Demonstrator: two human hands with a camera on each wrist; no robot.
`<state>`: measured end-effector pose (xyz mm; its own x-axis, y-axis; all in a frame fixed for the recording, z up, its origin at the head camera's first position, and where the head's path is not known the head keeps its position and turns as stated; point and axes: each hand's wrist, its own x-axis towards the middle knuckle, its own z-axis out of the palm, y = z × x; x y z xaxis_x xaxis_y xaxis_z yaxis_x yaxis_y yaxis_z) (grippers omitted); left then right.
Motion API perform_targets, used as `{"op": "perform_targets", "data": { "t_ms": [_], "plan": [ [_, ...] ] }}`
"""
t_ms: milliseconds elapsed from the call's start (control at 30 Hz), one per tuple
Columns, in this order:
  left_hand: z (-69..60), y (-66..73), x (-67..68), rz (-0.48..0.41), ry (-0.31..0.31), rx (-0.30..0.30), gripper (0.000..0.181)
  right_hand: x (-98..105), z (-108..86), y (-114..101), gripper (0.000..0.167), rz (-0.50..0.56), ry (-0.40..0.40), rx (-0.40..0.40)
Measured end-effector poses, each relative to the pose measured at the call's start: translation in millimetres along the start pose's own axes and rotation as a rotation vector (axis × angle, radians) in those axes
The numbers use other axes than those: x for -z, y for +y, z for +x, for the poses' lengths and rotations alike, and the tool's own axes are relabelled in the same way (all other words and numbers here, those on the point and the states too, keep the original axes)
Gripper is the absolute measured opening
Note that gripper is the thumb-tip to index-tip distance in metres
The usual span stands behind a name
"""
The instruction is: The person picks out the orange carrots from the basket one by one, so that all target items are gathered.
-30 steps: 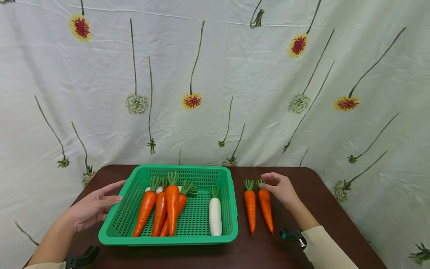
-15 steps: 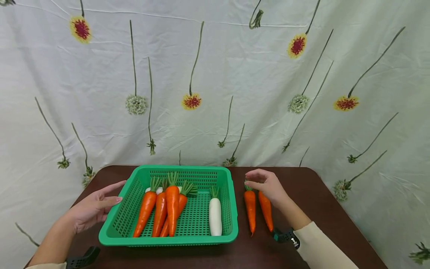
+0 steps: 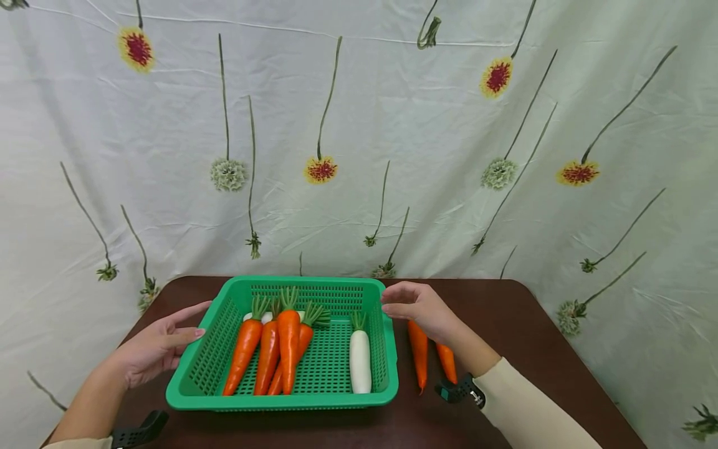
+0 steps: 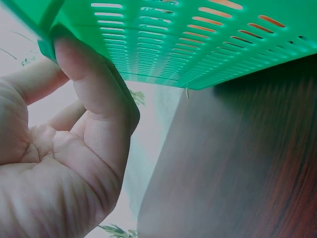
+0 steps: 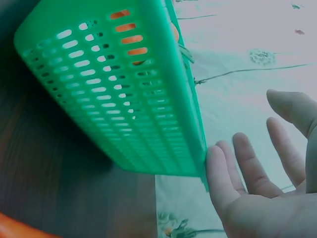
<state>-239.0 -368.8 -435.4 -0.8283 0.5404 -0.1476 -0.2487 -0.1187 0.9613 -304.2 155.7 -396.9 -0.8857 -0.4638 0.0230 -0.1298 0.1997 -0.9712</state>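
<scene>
A green plastic basket (image 3: 280,401) holds several orange carrots (image 3: 245,349) with green tops on its left side. A white radish (image 3: 360,362) lies along its right side; other white pieces sit partly hidden behind the carrots. My left hand (image 3: 159,343) touches the basket's left rim, thumb and index finger spread apart. At the right rim, my right hand (image 3: 423,312) has its fingers loosely bent, with nothing held. In the right wrist view a fingertip (image 5: 214,153) meets the rim. Below this hand lie two carrots (image 3: 418,355) on the table, their tops hidden by it.
The dark brown table (image 3: 505,324) has rounded far corners. Behind it hangs a white cloth (image 3: 359,125) printed with flowers and stems. Each wrist wears a black band (image 3: 462,388).
My right hand has moved left, from above the loose carrots to the basket's right rim. The left hand and the basket have stayed in place.
</scene>
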Motion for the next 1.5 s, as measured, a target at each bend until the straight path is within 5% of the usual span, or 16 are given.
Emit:
{"op": "perform_targets", "data": {
  "t_ms": [500, 1000, 1500],
  "plan": [
    [2.3, 0.9, 0.6, 0.005, 0.006, 0.021, 0.069, -25, 21.4, -23, 0.040, 0.041, -0.123, -0.054],
    [3.9, 0.6, 0.9, 0.026, 0.021, 0.040, 0.077, -54, 44.9, -42, 0.041, -0.048, -0.274, -0.094],
    [2.7, 0.5, 1.9, -0.009, 0.012, 0.029, 0.063, -97, 65.6, -47, 0.039, -0.105, -0.332, -0.109]
  ]
}}
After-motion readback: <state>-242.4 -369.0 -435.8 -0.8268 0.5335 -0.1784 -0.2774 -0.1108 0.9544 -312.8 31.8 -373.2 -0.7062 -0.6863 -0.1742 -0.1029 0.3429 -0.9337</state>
